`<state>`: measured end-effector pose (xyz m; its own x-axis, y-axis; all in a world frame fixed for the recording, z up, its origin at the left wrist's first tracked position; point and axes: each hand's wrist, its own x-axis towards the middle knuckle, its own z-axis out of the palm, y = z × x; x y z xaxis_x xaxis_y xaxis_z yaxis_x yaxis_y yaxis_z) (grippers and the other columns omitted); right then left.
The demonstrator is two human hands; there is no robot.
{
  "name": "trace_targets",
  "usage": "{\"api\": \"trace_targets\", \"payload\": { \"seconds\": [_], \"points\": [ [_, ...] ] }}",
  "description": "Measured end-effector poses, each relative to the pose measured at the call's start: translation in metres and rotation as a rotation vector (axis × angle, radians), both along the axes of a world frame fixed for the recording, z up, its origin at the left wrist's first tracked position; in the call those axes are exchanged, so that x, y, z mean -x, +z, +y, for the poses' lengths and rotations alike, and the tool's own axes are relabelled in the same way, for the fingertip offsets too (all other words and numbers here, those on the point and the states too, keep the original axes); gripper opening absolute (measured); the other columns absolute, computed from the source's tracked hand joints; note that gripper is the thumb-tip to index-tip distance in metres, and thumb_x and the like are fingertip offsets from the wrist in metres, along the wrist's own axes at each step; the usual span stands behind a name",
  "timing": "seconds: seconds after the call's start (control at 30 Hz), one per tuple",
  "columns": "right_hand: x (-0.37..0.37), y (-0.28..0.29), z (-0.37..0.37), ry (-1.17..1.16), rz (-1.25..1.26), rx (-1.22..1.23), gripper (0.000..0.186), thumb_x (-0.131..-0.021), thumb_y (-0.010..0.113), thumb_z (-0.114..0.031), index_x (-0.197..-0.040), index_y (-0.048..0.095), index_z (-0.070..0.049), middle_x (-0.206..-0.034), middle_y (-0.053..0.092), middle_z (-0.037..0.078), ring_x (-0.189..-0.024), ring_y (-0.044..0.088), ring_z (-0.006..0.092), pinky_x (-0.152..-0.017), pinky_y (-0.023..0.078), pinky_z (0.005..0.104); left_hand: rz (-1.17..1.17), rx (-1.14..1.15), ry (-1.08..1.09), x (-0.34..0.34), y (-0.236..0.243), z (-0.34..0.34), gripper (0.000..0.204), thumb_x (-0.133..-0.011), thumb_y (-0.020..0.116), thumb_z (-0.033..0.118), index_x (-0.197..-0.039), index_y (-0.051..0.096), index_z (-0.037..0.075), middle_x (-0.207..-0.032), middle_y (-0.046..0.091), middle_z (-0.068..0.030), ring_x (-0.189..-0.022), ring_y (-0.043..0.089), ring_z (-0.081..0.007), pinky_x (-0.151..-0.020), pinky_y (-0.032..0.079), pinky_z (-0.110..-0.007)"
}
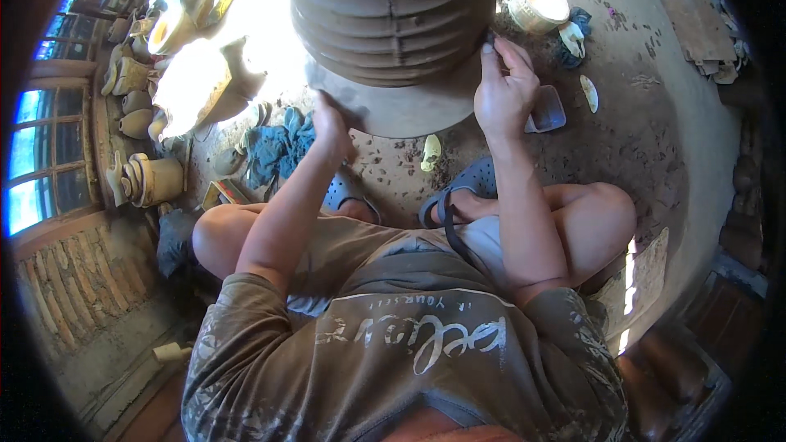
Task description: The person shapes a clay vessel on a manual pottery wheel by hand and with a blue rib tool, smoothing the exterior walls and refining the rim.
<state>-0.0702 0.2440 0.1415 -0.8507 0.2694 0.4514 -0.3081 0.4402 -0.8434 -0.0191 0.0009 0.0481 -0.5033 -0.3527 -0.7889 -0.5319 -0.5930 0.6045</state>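
Note:
A large ribbed clay pot (393, 8) with a vertical seam stands on a round grey board (409, 106) at the top of the view. My left hand (332, 123) is at the board's left edge, its fingers curled against it, partly hidden. My right hand (506, 94) is raised at the pot's lower right side, fingers bent in a pinch around something small and dark that I cannot make out. Below the board, a small pale yellow oblong item (431, 153) lies on the dirty floor.
Beside my right hand are a plastic tub (545, 110), a bucket (538, 8) and a pale oval piece (589, 93). Left of me lie teal rags (277, 147), several clay vessels (155, 180) below a window (49, 164). Flat sheets (696, 29) lie at upper right.

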Motion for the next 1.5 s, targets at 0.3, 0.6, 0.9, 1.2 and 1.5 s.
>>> {"api": "trace_targets", "payload": {
  "seconds": [0.3,0.6,0.9,1.2,1.5],
  "points": [
    [-0.004,-0.002,0.004,-0.001,0.011,0.007,0.02,-0.094,0.07,-0.007,-0.111,0.076,0.002,-0.107,0.074,0.016,-0.096,0.073,0.0267,-0.086,0.056,0.0328,0.084,-0.137,-0.395,-0.091,-0.026,0.098,0.092,-0.098,0.037,0.08,-0.148,0.037,0.003,-0.142,0.051,-0.0239,-0.132,0.053,-0.0382,-0.111,0.041,-0.054],
    [-0.021,-0.004,0.009,0.013,0.01,0.01,0.019,-0.093,0.07,-0.007,-0.11,0.077,-0.001,-0.104,0.074,0.015,-0.094,0.072,0.0264,-0.083,0.056,0.0339,0.105,0.054,-0.026,-0.039,-0.02,0.06,0.082,-0.104,0.024,0.072,-0.16,0.025,0.012,-0.158,0.04,-0.0157,-0.143,0.043,-0.0348,-0.114,0.039,-0.055],
    [-0.013,-0.003,0.011,-0.018,-0.006,0.074,0.018,-0.092,0.071,-0.009,-0.107,0.077,0.0,-0.102,0.074,0.015,-0.092,0.072,0.0274,-0.081,0.056,0.0338,0.248,-0.05,-0.147,-0.042,0.002,0.05,0.096,-0.1,0.026,0.08,-0.163,0.023,0.008,-0.161,0.036,-0.0207,-0.146,0.038,-0.0352,-0.118,0.031,-0.056],
    [-0.006,-0.003,0.001,-0.034,0.067,-0.022,0.02,-0.094,0.073,-0.011,-0.108,0.076,0.002,-0.107,0.074,0.015,-0.096,0.072,0.0255,-0.086,0.056,0.0336,0.078,-0.097,-0.481,-0.078,-0.032,0.077,0.096,-0.099,0.04,0.076,-0.157,0.029,0.001,-0.152,0.047,-0.0215,-0.133,0.051,-0.0379,-0.112,0.04,-0.052],
    [-0.005,-0.005,0.0,-0.011,-0.007,-0.047,0.025,-0.095,0.071,-0.013,-0.112,0.075,0.006,-0.111,0.073,0.018,-0.105,0.07,0.0289,-0.096,0.052,0.0367,0.27,0.397,-0.098,-0.014,-0.054,-0.015,0.072,-0.108,0.037,0.048,-0.165,0.012,0.012,-0.163,0.03,-0.0216,-0.142,0.042,-0.0376,-0.118,0.035,-0.051]
  ]
}}
